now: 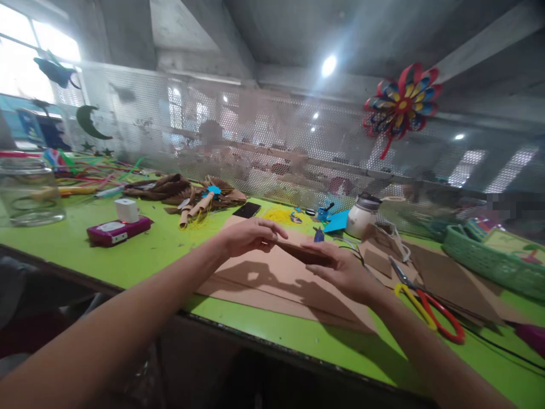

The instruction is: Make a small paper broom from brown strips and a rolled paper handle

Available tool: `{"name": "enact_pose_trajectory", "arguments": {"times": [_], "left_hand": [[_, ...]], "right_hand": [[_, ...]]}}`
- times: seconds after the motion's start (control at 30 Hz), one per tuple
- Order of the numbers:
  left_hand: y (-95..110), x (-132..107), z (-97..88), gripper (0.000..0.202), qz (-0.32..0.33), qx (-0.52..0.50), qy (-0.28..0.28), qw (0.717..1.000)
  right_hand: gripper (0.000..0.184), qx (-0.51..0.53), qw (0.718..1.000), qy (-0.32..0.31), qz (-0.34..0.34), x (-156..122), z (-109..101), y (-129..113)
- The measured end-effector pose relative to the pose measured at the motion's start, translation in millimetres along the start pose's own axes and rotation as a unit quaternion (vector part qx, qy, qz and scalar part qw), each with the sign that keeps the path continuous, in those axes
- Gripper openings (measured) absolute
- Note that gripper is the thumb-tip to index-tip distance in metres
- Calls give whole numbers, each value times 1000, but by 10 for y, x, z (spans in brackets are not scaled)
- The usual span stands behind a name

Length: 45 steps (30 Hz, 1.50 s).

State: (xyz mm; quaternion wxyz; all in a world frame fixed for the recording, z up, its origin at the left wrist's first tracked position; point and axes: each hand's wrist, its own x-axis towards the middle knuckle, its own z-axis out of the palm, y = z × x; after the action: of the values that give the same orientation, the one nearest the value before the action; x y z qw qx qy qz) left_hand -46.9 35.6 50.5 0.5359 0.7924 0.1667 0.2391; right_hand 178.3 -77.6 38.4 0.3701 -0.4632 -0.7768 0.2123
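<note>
Between my two hands a piece of brown cardboard [304,254] is held just above the table, tilted with its edge toward me. My left hand [251,236] pinches its left end between thumb and fingers. At the other end, my right hand [338,268] grips it with the thumb below and the fingers on top. Underneath lie larger flat sheets of brown cardboard [255,287], with the shadows of both hands falling on them. The fingertips on the far side of the held piece are partly hidden.
Scissors [419,301] with red and yellow handles lie at the right, by cardboard pieces [453,278] and a green basket [494,261]. A white jug [361,216] and black phone [247,210] stand behind. Left are a purple box [119,230] and glass jar [29,193].
</note>
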Motion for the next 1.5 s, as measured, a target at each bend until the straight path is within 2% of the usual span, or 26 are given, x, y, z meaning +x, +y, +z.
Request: {"name": "enact_pose_trajectory", "arguments": {"times": [0.07, 0.17, 0.23, 0.33, 0.4, 0.47, 0.6, 0.93, 1.2, 1.3, 1.4, 1.5], "left_hand": [[38, 53, 8, 18, -31, -77, 48, 995], [125, 146, 85, 13, -78, -222, 110, 966], [164, 202, 185, 18, -70, -311, 137, 938], [141, 274, 401, 22, -22, -403, 142, 904], [79, 315, 568, 19, 5, -395, 139, 908], [5, 353, 719, 25, 26, -340, 116, 933], [-113, 406, 871, 27, 36, -262, 126, 956], [-146, 380, 850, 32, 34, -184, 143, 972], [-121, 355, 802, 23, 4, -235, 117, 965], [-119, 343, 759, 21, -13, -234, 139, 962], [-137, 342, 706, 23, 0, -251, 150, 956], [-165, 349, 674, 27, 15, -292, 127, 948]], "right_hand": [[37, 80, 996, 31, 2, 51, 79, 63], [34, 186, 980, 73, 19, 100, 142, 148], [33, 257, 960, 106, 41, 103, 151, 184], [32, 367, 917, 138, 71, 71, 137, 200], [29, 424, 890, 143, 85, 40, 122, 195], [25, 462, 872, 135, 91, 10, 111, 187], [21, 493, 858, 109, 93, -30, 122, 184], [22, 499, 855, 90, 111, -54, 205, 132], [26, 489, 864, 51, 114, -92, 276, 123], [28, 478, 869, 41, 117, -111, 286, 112], [26, 446, 885, 37, 126, -121, 309, 112], [25, 336, 930, 46, 138, -122, 359, 136]]}}
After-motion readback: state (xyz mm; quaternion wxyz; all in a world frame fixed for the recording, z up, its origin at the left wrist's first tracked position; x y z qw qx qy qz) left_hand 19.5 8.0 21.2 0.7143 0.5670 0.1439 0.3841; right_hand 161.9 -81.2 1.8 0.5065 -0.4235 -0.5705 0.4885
